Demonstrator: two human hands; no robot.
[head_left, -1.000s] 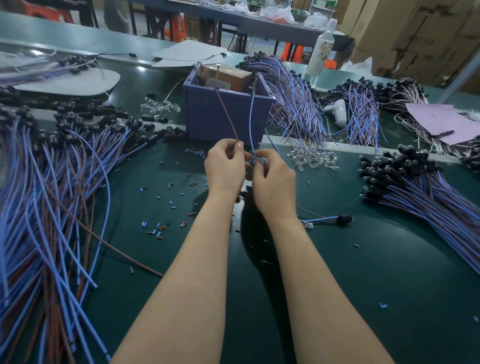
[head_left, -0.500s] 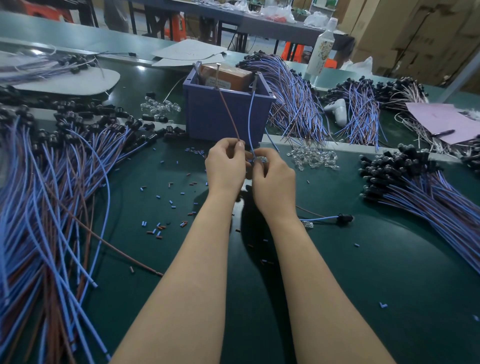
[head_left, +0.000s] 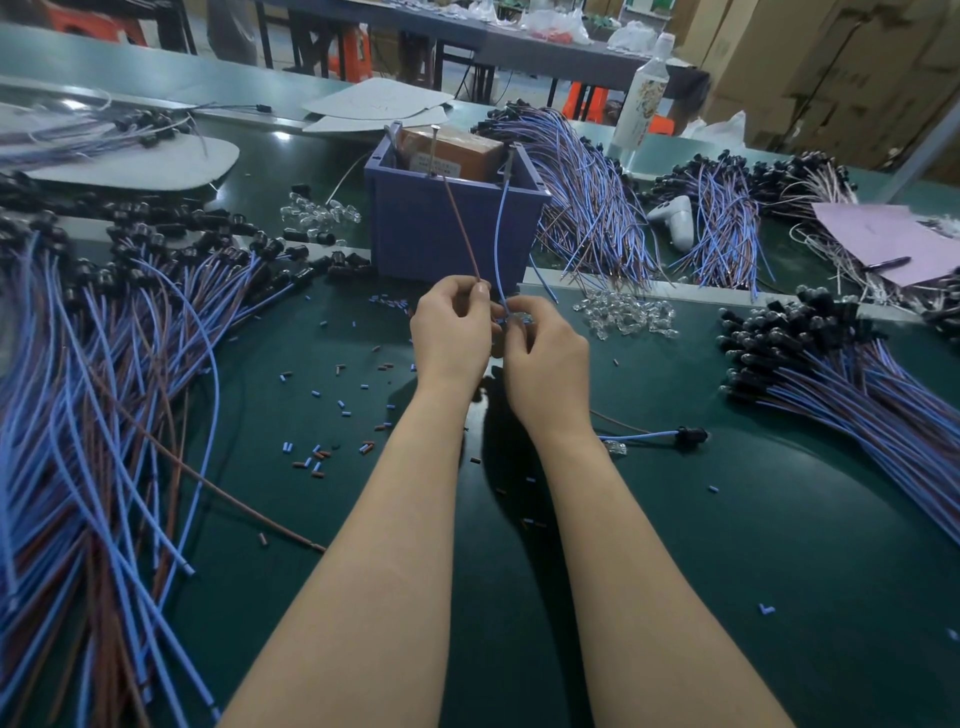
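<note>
Between both hands, a small clear piece (head_left: 519, 318) is mostly hidden by fingertips. Left hand (head_left: 451, 332) pinches the brown wire (head_left: 461, 234); right hand (head_left: 545, 358) pinches the blue wire (head_left: 498, 234), before the purple bin (head_left: 447, 234).

A square blue plastic bin (head_left: 447, 234) stands at 12 o'clock, a white plastic bottle (head_left: 641, 98) at 1, a pink paper sheet (head_left: 883, 236) at 2, blue-and-brown wire bundles (head_left: 93, 415) at 9.
</note>
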